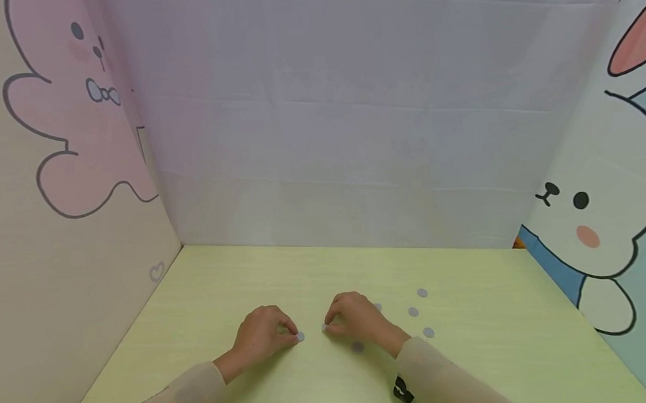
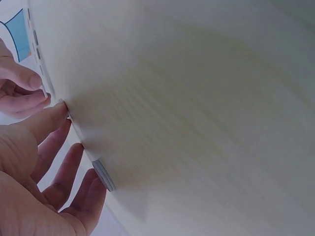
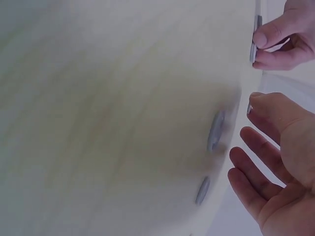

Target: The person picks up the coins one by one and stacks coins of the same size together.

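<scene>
My left hand [image 1: 262, 333] pinches a small grey disc [image 1: 301, 336] between thumb and fingertip, low over the table. A short stack of grey discs [image 2: 104, 175] sits by its outer fingers in the left wrist view; the hand hides it from the head view. Facing it across a narrow gap, my right hand [image 1: 361, 319] holds another grey disc [image 3: 249, 108] at its thumb and index tips, seen nearly edge-on. The right hand's other fingers are spread and loosely bent. One more disc [image 1: 358, 347] lies on the table just below the right hand.
Several loose grey discs, among them a far one [image 1: 422, 293] and a nearer one [image 1: 428, 332], lie right of the right hand. Another disc [image 1: 378, 307] is partly behind that hand. The pale yellow table [image 1: 292, 387] meets cartoon-printed side walls and a plain back sheet [image 1: 323, 132].
</scene>
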{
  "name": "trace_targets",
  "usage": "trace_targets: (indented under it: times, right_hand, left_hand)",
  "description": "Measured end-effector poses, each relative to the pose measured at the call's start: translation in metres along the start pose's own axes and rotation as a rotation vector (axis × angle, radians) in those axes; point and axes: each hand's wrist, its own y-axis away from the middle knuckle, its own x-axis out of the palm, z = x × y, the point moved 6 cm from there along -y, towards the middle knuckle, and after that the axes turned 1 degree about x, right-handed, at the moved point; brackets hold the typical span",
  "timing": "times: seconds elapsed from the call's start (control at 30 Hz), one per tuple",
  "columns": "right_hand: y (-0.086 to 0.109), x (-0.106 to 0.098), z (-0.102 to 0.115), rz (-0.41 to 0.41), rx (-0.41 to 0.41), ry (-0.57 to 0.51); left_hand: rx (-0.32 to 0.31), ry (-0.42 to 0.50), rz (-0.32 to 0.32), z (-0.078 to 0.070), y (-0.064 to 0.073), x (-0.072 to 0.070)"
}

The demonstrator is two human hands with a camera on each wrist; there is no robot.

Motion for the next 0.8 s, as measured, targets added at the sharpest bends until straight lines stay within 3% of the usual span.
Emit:
trace_targets:
  times: [0.27, 0.8]
  right_hand:
    - [-0.01, 0.011, 0.016, 0.01, -0.037, -0.003]
    - [-0.018, 0.018, 0.031, 0.012, 0.001, -0.021]
  left_hand:
    - [0.012, -0.008, -0.008, 0.0, 0.0, -0.002]
    - [0.0, -0.002, 0.008, -0.001, 0.001, -0.002]
